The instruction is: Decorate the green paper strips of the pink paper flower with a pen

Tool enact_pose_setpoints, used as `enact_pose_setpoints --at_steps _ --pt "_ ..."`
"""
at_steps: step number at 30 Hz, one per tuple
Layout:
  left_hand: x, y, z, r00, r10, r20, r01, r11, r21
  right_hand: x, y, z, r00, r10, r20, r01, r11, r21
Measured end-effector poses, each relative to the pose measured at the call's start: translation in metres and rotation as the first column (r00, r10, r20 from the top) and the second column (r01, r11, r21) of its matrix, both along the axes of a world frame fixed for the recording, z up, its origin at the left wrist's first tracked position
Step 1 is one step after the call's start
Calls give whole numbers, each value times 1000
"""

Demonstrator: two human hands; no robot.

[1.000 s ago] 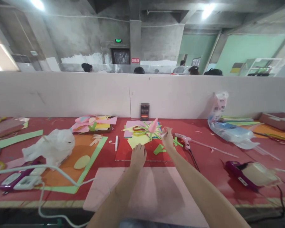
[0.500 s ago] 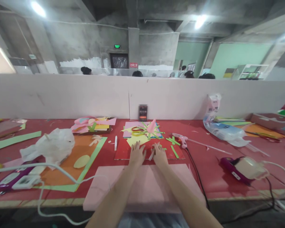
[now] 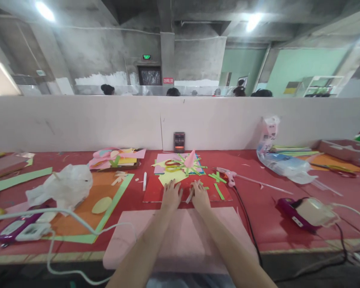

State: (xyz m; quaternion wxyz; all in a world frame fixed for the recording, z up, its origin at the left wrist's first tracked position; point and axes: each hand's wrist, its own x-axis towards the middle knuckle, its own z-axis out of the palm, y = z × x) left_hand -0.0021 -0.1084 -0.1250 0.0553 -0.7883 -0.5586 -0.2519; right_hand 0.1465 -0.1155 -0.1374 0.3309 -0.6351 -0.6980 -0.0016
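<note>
My left hand (image 3: 171, 196) lies palm down on a red board (image 3: 154, 190), its fingers outstretched near the edge of a pale yellow paper (image 3: 171, 177). Beside it my right hand (image 3: 200, 195) is bent over the board, with a narrow pale strip (image 3: 189, 197) sticking out under its thumb and fingers. Just beyond both hands stands a pink paper cone (image 3: 190, 159) with green paper strips radiating around it. Scissors with yellow and red handles (image 3: 171, 163) lie to its left. Loose green strips (image 3: 219, 192) are scattered right of my right hand.
A pink glue gun (image 3: 230, 177) with a black cord lies to the right. A white marker-like stick (image 3: 144, 181) is at left. Crumpled white plastic (image 3: 67, 185) rests over orange paper (image 3: 85, 200). Purple power strips (image 3: 297, 216) sit at both sides. A pink sheet (image 3: 180, 240) covers the front edge.
The view has shifted slightly. Both hands stay almost in the same place on the red board, and the pale strip remains at my right hand.
</note>
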Motion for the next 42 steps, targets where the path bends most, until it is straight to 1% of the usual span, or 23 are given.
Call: enact_pose_setpoints --at_steps 3,6,12,18,22,27,35,40,42 --pt "-1 -1 3 1000 -15 -13 15 1000 19 1 2 -3 1000 -6 -6 6 1000 -4" --pt "0 -1 3 1000 7 -24 -7 1000 27 2 4 -5 1000 -2 -17 2 1000 -6" --pt "3 0 -2 999 6 -44 -5 1000 30 3 2 -3 1000 18 -24 -18 1000 2" --pt "2 0 -5 998 57 7 -57 998 38 2 -1 0 1000 16 -11 -16 1000 15" --pt "1 2 -6 992 94 87 -97 995 36 2 0 -1 1000 17 9 -17 1000 22" --pt "-5 5 -4 962 132 238 -148 988 53 0 1 -4 999 23 40 -24 999 40" --pt "-17 2 4 881 112 460 -188 975 122 3 3 -4 999 12 30 -14 998 61" --pt "-22 -2 8 844 115 524 -213 968 130 1 -1 5 999 -3 39 -1 995 99" --pt "-23 -3 10 840 117 530 -215 968 126 -5 -3 13 997 27 74 -36 992 119"
